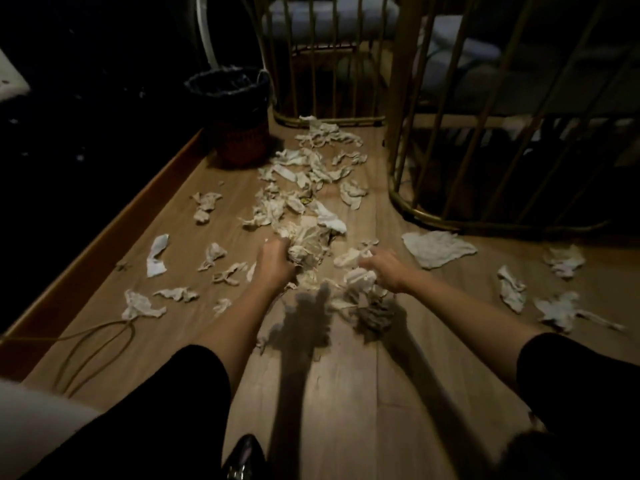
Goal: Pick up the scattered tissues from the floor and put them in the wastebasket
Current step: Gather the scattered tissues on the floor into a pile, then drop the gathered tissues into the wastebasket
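Observation:
Several crumpled white tissues [313, 174] lie scattered over the wooden floor [346, 393], from near my arms up to the chair legs. My left hand [275, 259] is shut on a bunch of tissues [310, 245] in the middle of the floor. My right hand [386, 268] grips another clump of tissues [360, 280] just below it. The wastebasket [233, 116], dark red wicker with a dark bag liner, stands at the far left beside the wall, well beyond both hands. A flat, larger tissue [438, 247] lies to the right of my right hand.
Gold metal chair frames [408, 188] stand at the back and right. A wooden skirting edge [104, 237] runs along the left. A cable [93, 344] loops on the floor at lower left. A black shoe tip [242, 459] shows at the bottom.

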Demonstrator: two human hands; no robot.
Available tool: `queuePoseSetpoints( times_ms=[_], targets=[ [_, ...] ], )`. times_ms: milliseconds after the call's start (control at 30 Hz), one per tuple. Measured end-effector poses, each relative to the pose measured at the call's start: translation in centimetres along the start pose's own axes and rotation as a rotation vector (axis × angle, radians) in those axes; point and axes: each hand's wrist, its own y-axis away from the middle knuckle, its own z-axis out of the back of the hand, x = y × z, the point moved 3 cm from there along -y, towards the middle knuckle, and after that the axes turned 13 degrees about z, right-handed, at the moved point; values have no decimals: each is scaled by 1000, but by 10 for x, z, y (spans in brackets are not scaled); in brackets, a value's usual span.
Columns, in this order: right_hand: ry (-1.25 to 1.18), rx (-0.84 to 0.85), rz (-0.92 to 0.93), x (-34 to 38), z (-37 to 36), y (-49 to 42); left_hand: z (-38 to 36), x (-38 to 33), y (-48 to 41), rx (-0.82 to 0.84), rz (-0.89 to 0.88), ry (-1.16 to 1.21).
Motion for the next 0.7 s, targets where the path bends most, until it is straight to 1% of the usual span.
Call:
queuePoseSetpoints(
  times_ms=[33,100,167,233,300,333,433,500,567,600,633,667,700],
  targets=[
    [-4,20,-35,-10,-4,0,-16,1,-9,14,-1,12],
    [-52,0,-120,-29,-17,-3,-57,6,-26,62,-14,14],
    [-125,-5,-225,-45,-42,-11,-102,7,-34,105,-44,-38],
    [-153,101,-301,-52,-83,-18,-145,6,-37,164,-54,-46],
    [-177,213,-353,-52,-125,-21,-177,6,-41,234,-14,-59],
    [-168,217,-377,-52,-139,-21,-188,8,-43,265,18,-78],
    [-156,123,-457,-55,-157,-14,-206,16,-41,300,53,-96],
    [-198,-43,-480,-47,-154,-12,-208,18,-30,292,27,-102],
    [-335,-235,-508,-29,-153,-9,-208,19,-21,357,17,-42],
    [-368,-236,-521,-19,-156,-9,-207,21,-20,394,15,-16],
    [-413,-190,-549,-10,-157,-9,-202,22,-21,421,10,-6],
    [-361,-108,-504,-4,-156,-13,-194,22,-27,433,7,-7],
    [-349,-87,-512,0,-143,-15,-181,22,-36,422,29,13]
  ],
)
